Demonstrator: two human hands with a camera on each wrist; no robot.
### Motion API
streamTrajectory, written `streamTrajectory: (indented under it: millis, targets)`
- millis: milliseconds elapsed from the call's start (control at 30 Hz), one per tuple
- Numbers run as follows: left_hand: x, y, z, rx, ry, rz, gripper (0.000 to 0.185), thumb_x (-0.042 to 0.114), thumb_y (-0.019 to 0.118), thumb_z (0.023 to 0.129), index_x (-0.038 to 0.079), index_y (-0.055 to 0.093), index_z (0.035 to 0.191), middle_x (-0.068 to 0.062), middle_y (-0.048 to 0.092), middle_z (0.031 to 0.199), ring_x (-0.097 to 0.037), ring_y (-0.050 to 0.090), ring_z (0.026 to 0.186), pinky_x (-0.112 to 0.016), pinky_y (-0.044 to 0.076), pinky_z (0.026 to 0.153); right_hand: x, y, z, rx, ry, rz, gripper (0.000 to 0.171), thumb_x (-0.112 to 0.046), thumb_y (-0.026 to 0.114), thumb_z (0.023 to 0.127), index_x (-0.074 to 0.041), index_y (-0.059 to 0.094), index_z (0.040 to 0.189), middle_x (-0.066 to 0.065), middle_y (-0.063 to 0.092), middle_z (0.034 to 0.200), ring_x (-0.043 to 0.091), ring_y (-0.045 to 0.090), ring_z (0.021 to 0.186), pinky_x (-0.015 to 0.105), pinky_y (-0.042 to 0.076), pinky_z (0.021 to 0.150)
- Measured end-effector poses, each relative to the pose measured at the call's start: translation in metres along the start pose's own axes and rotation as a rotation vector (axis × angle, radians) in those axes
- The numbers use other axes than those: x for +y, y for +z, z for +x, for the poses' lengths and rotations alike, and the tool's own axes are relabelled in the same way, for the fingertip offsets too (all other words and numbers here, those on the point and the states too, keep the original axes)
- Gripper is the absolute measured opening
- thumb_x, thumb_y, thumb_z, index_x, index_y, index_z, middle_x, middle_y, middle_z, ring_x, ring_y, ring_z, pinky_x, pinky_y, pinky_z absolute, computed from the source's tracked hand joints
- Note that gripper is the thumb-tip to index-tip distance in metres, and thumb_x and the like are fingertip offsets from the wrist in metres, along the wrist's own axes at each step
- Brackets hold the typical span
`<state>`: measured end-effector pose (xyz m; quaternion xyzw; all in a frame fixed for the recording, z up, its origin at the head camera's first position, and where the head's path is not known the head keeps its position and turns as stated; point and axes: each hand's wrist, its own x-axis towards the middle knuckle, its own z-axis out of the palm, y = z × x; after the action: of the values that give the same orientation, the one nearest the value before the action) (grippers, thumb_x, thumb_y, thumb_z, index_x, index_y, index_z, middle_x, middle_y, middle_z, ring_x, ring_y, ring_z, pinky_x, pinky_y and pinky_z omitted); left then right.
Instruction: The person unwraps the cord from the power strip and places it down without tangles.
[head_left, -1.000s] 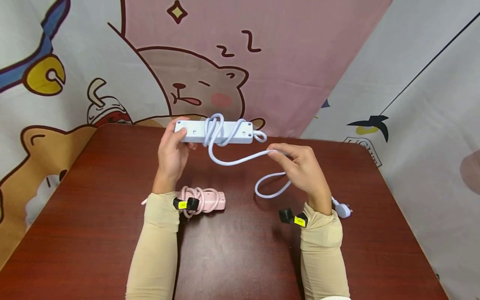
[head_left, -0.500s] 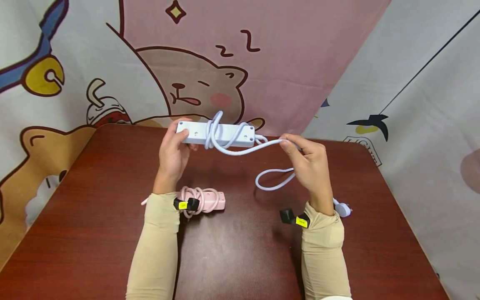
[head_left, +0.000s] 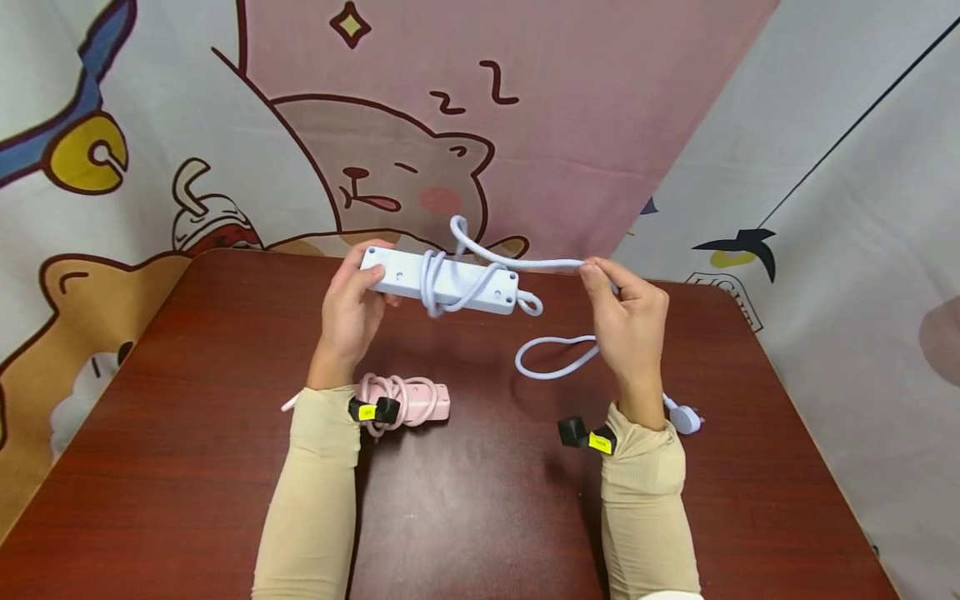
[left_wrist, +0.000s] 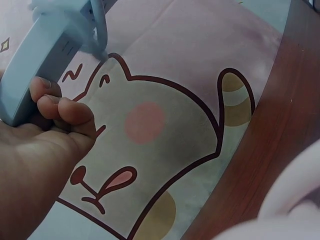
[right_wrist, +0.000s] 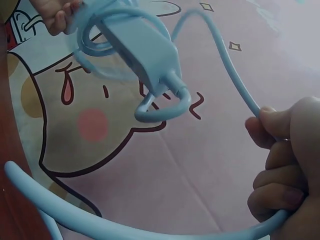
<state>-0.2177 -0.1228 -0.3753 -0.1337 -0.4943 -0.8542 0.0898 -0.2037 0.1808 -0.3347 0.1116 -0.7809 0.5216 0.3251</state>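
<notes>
My left hand (head_left: 352, 304) grips the left end of a white power strip (head_left: 441, 282) held above the far side of the brown table (head_left: 187, 467). Its white cord (head_left: 517, 263) is wound round the strip's middle and arcs over to my right hand (head_left: 626, 321), which pinches it. The slack hangs in a loop (head_left: 551, 367) down to the white plug (head_left: 684, 417) on the table. From the left wrist my fingers (left_wrist: 55, 102) curl round the strip (left_wrist: 40, 60). The right wrist view shows the strip's end (right_wrist: 145, 50) and the cord (right_wrist: 225, 65) pinched between my fingers (right_wrist: 280, 150).
A pink power strip (head_left: 405, 400) with its cord wound round it lies on the table by my left wrist. A cartoon-print cloth (head_left: 420, 125) hangs behind the table's far edge, and pale cloth (head_left: 862, 250) hangs on the right.
My right hand has risen and carried the cord up over the top of the strip. The left hand has tilted the strip, right end lower. The loop on the table has shortened slightly.
</notes>
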Motion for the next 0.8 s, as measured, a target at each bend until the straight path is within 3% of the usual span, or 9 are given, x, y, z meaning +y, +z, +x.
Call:
streamTrajectory:
  millis: [467, 600, 700, 800]
  targets:
    - [0.000, -0.001, -0.001, -0.024, -0.011, -0.046, 0.028, 0.002, 0.032, 0.100, 0.001, 0.051, 0.120, 0.000, 0.060, 0.095, -0.013, 0.052, 0.072, -0.024, 0.041, 0.063, 0.007, 0.001, 0.002, -0.015, 0.067, -0.023, 0.021, -0.018, 0.073, 0.095, 0.001, 0.079, 0.101, -0.035, 0.065, 0.084, -0.006, 0.063, 0.081, 0.014, 0.049, 0.078]
    - [0.001, -0.002, -0.002, -0.029, -0.008, -0.049, 0.028, 0.004, 0.033, 0.100, 0.007, 0.055, 0.118, 0.000, 0.060, 0.095, -0.012, 0.053, 0.073, -0.023, 0.042, 0.063, 0.008, 0.002, 0.002, -0.019, 0.074, -0.043, 0.021, -0.018, 0.073, 0.095, 0.001, 0.079, 0.101, -0.004, 0.077, 0.089, -0.008, 0.062, 0.079, 0.013, 0.049, 0.077]
    - [0.001, -0.001, -0.001, -0.028, -0.003, -0.052, 0.029, 0.004, 0.033, 0.100, 0.009, 0.056, 0.117, 0.000, 0.061, 0.096, -0.011, 0.054, 0.074, -0.022, 0.043, 0.063, 0.010, 0.002, 0.003, -0.025, 0.072, -0.065, 0.020, -0.018, 0.074, 0.095, 0.000, 0.080, 0.100, 0.020, 0.075, 0.090, -0.008, 0.060, 0.075, 0.012, 0.047, 0.072]
    - [0.001, -0.002, -0.001, -0.020, -0.001, -0.062, 0.029, 0.004, 0.033, 0.100, 0.007, 0.057, 0.117, 0.000, 0.061, 0.096, -0.011, 0.054, 0.073, -0.022, 0.042, 0.063, 0.013, 0.002, 0.003, -0.036, 0.063, -0.104, 0.020, -0.020, 0.074, 0.094, -0.001, 0.081, 0.098, 0.018, 0.075, 0.086, -0.006, 0.056, 0.069, 0.012, 0.045, 0.066]
